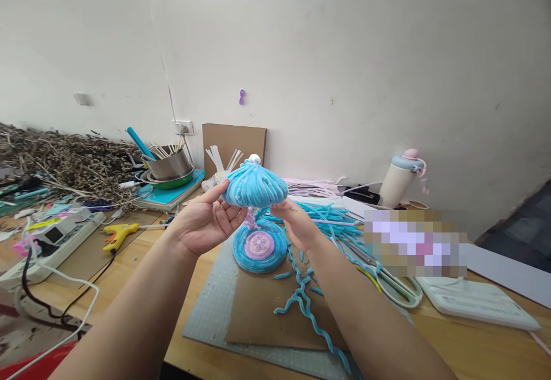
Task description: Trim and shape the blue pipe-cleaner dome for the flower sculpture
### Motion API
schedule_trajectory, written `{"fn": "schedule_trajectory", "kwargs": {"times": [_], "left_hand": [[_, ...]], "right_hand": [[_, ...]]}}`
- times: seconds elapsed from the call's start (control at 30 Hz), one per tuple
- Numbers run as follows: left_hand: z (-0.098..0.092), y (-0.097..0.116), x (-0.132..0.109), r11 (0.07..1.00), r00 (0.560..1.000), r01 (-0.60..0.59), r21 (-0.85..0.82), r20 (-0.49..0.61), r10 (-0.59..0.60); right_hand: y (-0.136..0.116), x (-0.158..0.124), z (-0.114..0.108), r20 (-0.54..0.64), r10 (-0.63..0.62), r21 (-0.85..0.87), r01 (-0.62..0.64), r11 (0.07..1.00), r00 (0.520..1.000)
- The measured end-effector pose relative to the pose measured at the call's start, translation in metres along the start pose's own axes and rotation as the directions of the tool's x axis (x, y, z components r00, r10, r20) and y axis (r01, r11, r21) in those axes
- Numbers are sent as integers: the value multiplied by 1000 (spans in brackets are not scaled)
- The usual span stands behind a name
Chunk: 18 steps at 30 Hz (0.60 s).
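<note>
A light-blue domed shade of fuzzy pipe cleaners (258,187), topped by a white ball (255,159), is held up between both hands. My left hand (209,216) grips its left rim, thumb on the outer side and fingers beneath. My right hand (297,222) holds the right rim, its fingers partly hidden. Below is a round coiled blue base (241,259) with a lilac disc (259,245) in its middle. A lilac twisted piece (250,219) shows between shade and base; whether it joins them I cannot tell. Wavy blue pipe cleaners (307,308) lie near my right forearm.
Under the base are a cardboard sheet (258,311) and a cutting mat (206,311). Scissors (404,291) and a pile of blue pipe cleaners (336,219) lie right. A yellow glue gun (118,235) and power strip (55,254) sit left. A bottle (398,182) stands back right.
</note>
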State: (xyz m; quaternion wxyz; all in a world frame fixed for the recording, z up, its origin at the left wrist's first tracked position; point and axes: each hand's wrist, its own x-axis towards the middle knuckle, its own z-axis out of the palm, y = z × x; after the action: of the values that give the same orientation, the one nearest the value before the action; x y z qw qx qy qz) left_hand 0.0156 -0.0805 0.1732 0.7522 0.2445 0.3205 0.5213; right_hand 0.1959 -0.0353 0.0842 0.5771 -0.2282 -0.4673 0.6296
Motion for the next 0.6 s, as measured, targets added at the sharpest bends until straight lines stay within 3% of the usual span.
{"fn": "schedule_trajectory", "kwargs": {"times": [0.13,0.4,0.6], "left_hand": [[-1,-3,0,1000,1000,0,14,-4,0],[-4,-1,1,1000,1000,-6,27,12,6],[-4,-6,0,999,1000,7,43,-18,-6]], "right_hand": [[8,-3,7,105,2,-37,2,999,994],[36,14,-27,43,102,-313,-84,946,994],[40,15,-30,59,165,-401,-128,907,984]]}}
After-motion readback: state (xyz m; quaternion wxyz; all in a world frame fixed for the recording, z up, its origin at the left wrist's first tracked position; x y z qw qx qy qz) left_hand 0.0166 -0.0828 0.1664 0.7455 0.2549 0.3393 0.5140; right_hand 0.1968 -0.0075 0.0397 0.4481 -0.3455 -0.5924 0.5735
